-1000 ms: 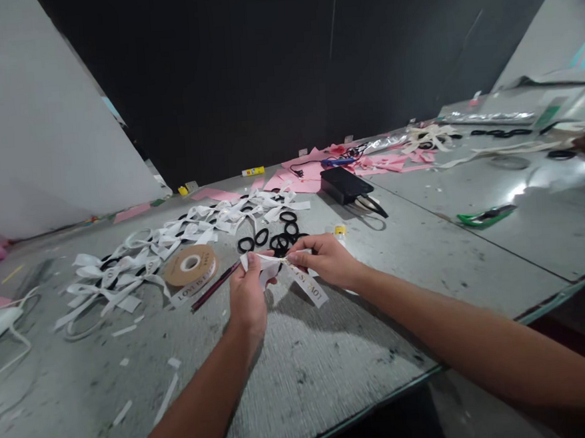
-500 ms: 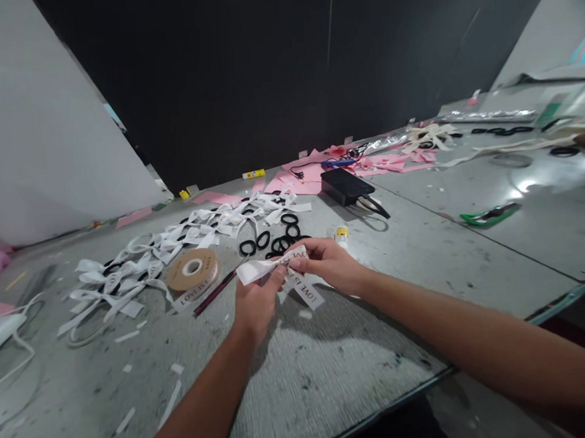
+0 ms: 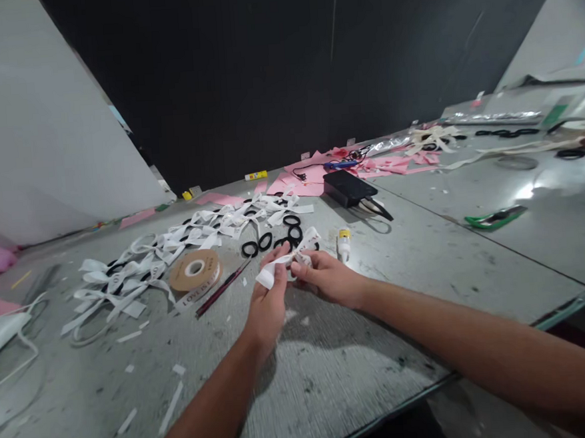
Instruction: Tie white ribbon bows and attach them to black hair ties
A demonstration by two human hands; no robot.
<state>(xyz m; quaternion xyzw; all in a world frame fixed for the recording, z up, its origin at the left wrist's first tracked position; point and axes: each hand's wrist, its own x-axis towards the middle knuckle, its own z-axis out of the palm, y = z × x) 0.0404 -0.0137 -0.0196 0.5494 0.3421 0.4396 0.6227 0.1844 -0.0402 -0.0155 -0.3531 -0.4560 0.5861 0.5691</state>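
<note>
We had the ribbon (image 3: pixel 270 274) tail hanging a sec ago; now it's up, rt of spool (image 3: pixel 181 276), prob mid-fold. L hand (image 3: pixel 268 307) pinches it, R hand (image 3: pixel 333 280) fingertips closed on it too.

Head view, forward, downward, near tabletop (image 3: pixel 343 375)

On the left half of the surface (image 3: pixel 334 389), well in from its near edge, the ribbon tail (image 3: pixel 197 294) of the cardboard spool (image 3: pixel 180 280) reads "LOVE IS" in dark capitals; the letters after it are unclear. Print on the spool's face, the held ribbon (image 3: pixel 271 272) and the yellow tube (image 3: pixel 256 175) near the far edge is too small to read.
</note>
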